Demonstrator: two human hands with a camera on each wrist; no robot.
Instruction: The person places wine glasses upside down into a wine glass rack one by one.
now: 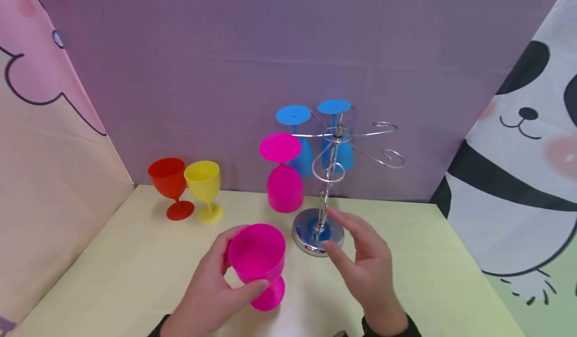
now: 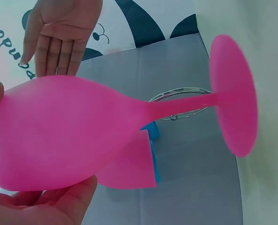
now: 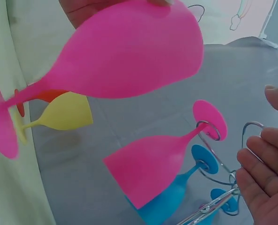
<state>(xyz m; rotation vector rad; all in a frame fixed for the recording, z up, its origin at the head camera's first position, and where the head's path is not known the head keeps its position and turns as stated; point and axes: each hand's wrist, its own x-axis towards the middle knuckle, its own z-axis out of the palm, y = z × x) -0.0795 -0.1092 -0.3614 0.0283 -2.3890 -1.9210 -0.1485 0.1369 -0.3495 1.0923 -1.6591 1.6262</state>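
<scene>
My left hand [image 1: 216, 282] grips a pink plastic goblet [image 1: 258, 252] round its bowl, upright, with the thumb on the near side. In the left wrist view the goblet's bowl, stem and round foot [image 2: 235, 96] show plainly. To its right my right hand [image 1: 367, 262] holds nothing, its fingers and thumb spread apart in front of the rack's base. The chrome goblet rack [image 1: 332, 156] has curled wire arms. A second pink goblet [image 1: 285, 187] and two blue goblets [image 3: 202, 159] hang from it upside down by their feet.
A red goblet [image 1: 168, 179] and a yellow goblet [image 1: 204, 182] stand upright at the table's back left. Several curled arms on the rack's right and front carry no goblet. A purple-grey cloth [image 1: 225, 76] hangs behind the pale table [image 1: 149, 262]; a panda print [image 1: 518, 177] is at the right.
</scene>
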